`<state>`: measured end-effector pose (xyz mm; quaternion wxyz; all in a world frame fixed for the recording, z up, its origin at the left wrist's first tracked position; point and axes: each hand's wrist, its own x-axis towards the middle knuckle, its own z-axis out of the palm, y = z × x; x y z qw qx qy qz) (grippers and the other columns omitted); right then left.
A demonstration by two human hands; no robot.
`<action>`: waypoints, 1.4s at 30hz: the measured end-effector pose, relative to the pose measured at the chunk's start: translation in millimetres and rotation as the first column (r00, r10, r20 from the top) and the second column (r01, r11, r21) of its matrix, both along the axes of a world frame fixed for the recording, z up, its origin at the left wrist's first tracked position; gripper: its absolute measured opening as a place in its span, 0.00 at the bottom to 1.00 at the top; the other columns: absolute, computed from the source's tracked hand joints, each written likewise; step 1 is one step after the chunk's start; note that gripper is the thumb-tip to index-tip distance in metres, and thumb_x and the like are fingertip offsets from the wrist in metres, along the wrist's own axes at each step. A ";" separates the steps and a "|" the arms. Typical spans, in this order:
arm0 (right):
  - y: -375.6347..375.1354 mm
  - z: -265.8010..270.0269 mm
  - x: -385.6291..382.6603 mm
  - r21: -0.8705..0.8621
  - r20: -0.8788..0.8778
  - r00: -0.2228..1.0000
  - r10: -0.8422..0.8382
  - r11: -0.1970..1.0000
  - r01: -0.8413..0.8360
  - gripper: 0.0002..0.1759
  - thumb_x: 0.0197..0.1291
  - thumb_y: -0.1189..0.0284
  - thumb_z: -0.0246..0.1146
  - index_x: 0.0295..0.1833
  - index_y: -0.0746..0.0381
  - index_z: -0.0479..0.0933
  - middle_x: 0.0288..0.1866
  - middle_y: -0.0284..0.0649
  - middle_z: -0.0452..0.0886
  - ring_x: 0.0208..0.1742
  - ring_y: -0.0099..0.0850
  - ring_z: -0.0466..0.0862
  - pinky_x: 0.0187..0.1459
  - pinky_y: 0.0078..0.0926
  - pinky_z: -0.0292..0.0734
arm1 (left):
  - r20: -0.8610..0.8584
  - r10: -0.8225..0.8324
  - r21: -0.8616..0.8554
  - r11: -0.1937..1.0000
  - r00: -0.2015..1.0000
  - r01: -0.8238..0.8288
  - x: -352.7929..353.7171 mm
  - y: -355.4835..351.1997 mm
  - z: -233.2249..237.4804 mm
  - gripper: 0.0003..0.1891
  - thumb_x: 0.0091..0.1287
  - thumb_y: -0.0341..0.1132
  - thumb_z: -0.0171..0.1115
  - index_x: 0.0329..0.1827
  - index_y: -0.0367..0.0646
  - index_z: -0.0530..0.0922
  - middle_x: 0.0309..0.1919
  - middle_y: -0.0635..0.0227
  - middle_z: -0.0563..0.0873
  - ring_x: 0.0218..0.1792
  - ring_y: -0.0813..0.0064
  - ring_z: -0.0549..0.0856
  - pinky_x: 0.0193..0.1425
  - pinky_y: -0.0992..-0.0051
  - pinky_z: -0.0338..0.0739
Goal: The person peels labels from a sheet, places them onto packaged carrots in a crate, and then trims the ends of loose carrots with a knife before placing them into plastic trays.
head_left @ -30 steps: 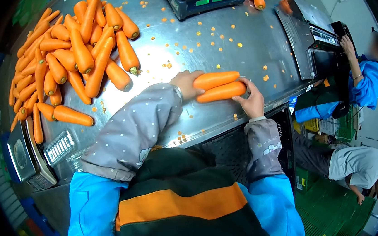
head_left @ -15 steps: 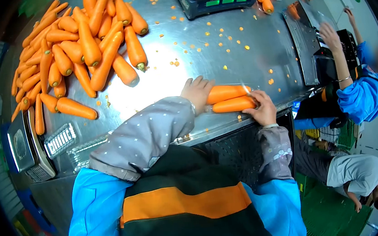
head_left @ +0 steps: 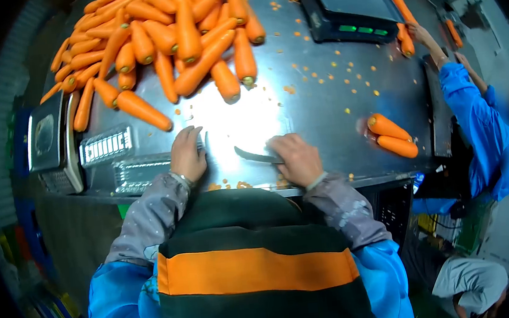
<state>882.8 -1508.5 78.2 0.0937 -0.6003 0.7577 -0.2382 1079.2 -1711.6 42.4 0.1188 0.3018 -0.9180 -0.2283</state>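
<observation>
At the near side of a steel table, a person's right hand is closed around a knife, its dark, curved blade pointing left toward the left hand. That hand shows its back, fingers bent; whether it grips anything cannot be told. Just left of it lie clear trays. Farther off, on the far left, is a heap of carrots, with one carrot lying at its near edge. A pair of carrots lies side by side on the right, well apart from the knife.

The main risk seems to be a cut: the bare blade lies between two bare hands, so a loose hold on the handle or a careless reach by the left hand could bring skin against it. The heap is stacked loosely, and pulling from low down might send carrots rolling nearer. Scraps by the near edge could stick to whatever is set there. A sweeping right elbow might knock the pair.
</observation>
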 end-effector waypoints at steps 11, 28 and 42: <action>-8.9 3.1 13.9 -0.023 -0.025 1.000 -0.016 1.000 0.016 0.15 0.37 0.83 0.60 0.34 0.58 0.73 0.34 0.38 0.72 0.38 0.40 0.76 0.30 0.36 0.73 | -0.145 0.227 0.435 0.889 0.963 -0.144 -62.9 -52.4 16.0 0.26 0.54 0.41 0.68 0.54 0.36 0.74 0.44 0.55 0.82 0.45 0.62 0.82 0.48 0.70 0.77; 87.2 13.7 -25.5 0.142 0.790 0.307 -0.531 0.645 0.751 0.11 0.51 0.79 0.63 0.42 0.66 0.77 0.24 0.32 0.69 0.19 0.22 0.69 0.20 0.17 0.61 | 0.056 0.342 -0.107 0.936 0.938 -0.335 -105.8 -101.7 -1.6 0.23 0.48 0.36 0.65 0.46 0.37 0.71 0.46 0.49 0.78 0.45 0.49 0.79 0.51 0.59 0.72; -19.2 40.0 0.3 -0.309 0.370 0.923 -0.105 0.923 0.229 0.13 0.46 0.89 0.49 0.33 0.68 0.77 0.24 0.41 0.76 0.21 0.27 0.76 0.24 0.24 0.69 | -0.193 0.088 0.937 -0.278 0.977 0.210 8.7 -32.6 69.0 0.24 0.44 0.24 0.66 0.47 0.35 0.70 0.32 0.60 0.78 0.34 0.67 0.81 0.39 0.68 0.77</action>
